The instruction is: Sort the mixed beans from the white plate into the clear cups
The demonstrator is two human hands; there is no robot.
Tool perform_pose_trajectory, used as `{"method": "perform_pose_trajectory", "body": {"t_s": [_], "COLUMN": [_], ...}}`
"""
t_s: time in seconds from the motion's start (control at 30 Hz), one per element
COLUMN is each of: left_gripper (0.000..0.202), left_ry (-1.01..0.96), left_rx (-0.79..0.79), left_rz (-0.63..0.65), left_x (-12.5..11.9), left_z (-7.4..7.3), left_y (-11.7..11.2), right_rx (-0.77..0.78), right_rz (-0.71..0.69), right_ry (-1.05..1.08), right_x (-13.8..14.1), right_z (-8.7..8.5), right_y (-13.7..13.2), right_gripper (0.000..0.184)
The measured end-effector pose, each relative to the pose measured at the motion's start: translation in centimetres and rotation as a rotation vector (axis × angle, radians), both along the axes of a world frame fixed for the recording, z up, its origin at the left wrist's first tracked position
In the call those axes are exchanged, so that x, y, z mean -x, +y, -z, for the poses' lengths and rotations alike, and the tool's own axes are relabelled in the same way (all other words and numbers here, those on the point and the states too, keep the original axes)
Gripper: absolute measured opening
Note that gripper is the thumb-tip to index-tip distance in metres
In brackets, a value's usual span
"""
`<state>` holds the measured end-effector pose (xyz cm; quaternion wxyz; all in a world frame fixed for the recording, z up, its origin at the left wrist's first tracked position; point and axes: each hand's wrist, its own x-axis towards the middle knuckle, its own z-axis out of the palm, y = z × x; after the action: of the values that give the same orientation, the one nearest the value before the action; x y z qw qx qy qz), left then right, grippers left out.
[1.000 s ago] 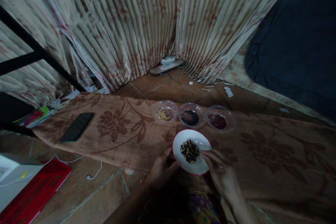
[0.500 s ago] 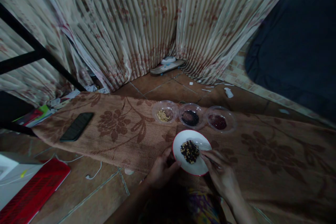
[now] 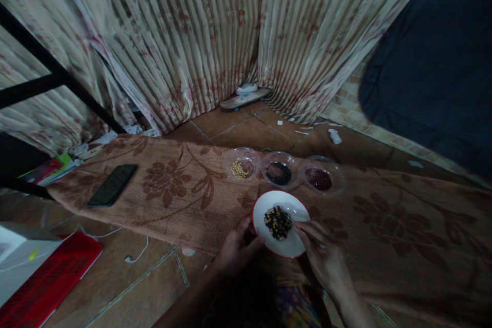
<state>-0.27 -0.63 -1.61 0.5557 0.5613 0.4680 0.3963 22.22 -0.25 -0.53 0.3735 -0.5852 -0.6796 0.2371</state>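
A white plate [image 3: 298, 210] with a red rim lies on the brown flowered cloth [image 3: 172, 195] and holds a small heap of mixed dark and pale beans [image 3: 277, 222]. My left hand [image 3: 236, 247] grips the plate's near left rim, thumb along the edge. My right hand [image 3: 322, 255] is at the plate's right side, its fingers pinched on a thin pale tool [image 3: 300, 219] whose tip reaches the heap. Behind the plate stand three clear bowls: one with yellow beans [image 3: 239, 169], one with black beans [image 3: 278, 172], one with red beans [image 3: 319, 178].
A black phone [image 3: 112, 185] lies on the cloth at the left. A red flat object [image 3: 49, 282] and a white cable [image 3: 138, 253] lie on the tiled floor at lower left. Striped curtains [image 3: 215, 36] hang behind, a sandal [image 3: 246, 96] at their foot. A dark mattress [image 3: 434, 61] is at right.
My right hand's fingers have shifted slightly at the plate's right edge. Everything else stays as it was.
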Motion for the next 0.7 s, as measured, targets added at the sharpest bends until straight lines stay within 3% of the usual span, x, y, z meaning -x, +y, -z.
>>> {"method": "perform_pose_trajectory", "body": {"t_s": [0.23, 0.4, 0.53, 0.7], "left_gripper": [0.048, 0.049, 0.048, 0.050], "left_ry": [0.004, -0.037, -0.071, 0.000], "left_rx": [0.010, 0.029, 0.023, 0.042], "left_rz": [-0.002, 0.005, -0.029, -0.038], "left_x": [0.0, -0.1, -0.3, -0.2], "left_z": [-0.1, -0.2, -0.8, -1.1], "left_y": [0.0, 0.0, 0.1, 0.2], "right_rx": [0.001, -0.016, -0.118, -0.190], "right_rz": [0.017, 0.094, 0.206, 0.228], "right_ry": [0.029, 0.111, 0.222, 0.344], "right_x": [0.0, 0.1, 0.7, 1.2], "right_z": [-0.5, -1.8, -2.7, -2.2], "right_y": [-0.1, 0.4, 3.5, 7.6], "right_gripper": [0.023, 0.022, 0.023, 0.026]}}
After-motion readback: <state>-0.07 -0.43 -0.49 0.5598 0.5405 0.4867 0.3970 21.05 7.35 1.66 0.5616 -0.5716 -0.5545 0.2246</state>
